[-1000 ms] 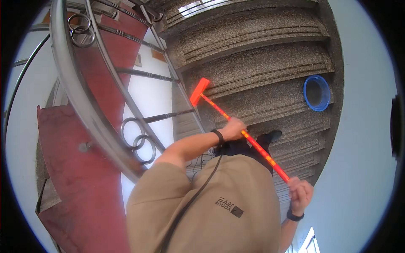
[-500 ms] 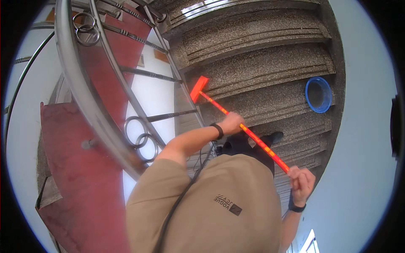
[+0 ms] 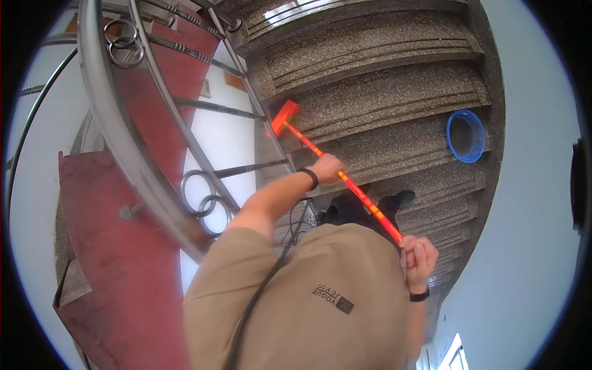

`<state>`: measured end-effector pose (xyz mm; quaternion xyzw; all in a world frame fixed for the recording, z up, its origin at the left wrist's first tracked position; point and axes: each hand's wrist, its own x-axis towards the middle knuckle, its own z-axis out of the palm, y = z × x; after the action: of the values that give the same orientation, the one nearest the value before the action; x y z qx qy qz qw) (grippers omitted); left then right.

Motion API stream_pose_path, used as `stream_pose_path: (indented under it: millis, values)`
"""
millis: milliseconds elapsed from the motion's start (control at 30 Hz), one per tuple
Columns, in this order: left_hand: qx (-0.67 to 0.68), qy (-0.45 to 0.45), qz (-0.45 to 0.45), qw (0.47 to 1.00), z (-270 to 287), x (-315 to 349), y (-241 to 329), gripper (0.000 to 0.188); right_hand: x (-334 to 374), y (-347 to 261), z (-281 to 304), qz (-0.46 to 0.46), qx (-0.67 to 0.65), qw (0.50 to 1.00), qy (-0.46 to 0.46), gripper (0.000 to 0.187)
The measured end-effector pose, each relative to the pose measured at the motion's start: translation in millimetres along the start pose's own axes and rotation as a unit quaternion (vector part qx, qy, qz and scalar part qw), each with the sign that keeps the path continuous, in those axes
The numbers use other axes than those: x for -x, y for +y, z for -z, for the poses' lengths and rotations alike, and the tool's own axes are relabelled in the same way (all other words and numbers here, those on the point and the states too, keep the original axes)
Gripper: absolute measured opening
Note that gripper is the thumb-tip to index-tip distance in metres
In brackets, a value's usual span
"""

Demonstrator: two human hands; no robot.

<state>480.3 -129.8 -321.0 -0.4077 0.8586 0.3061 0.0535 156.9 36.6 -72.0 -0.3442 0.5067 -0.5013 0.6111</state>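
Observation:
A long-handled scrub brush with a red and yellow pole [image 3: 370, 206] slants across in front of me. My left hand [image 3: 327, 168] is wrapped round the pole at its middle. Around the top end of the pole, my right hand [image 3: 419, 259] is closed, beside my body. The orange-red brush head [image 3: 285, 118] is at the left end of a speckled stone step, next to the railing post. Its bristles show along one side.
A blue basin [image 3: 465, 135] stands on the stairs at the right, near the wall [image 3: 536, 185]. Along the left runs a curved metal handrail [image 3: 117, 135] with bars and rings. Speckled stone steps [image 3: 376, 86] rise ahead. A black cable [image 3: 262, 280] hangs down my front.
The brush has slid up and left toward the railing. Both hands have moved left with the pole, the right one most. The basin stays in place.

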Motion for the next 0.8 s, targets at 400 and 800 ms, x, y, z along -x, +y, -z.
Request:
stream_pose_path:
  millis: [400, 800]
  values:
    - [0.01, 0.005, 0.007, 1.0, -12, -24, 68, 0.019, 9, -39, 51, 0.038, -0.015, 0.999, 0.024, 0.031]
    - [0.04, 0.068, -0.022, 0.997, -19, -31, 72, 0.019, 3, -48, 51, 0.085, -0.015, 0.995, 0.043, 0.031]
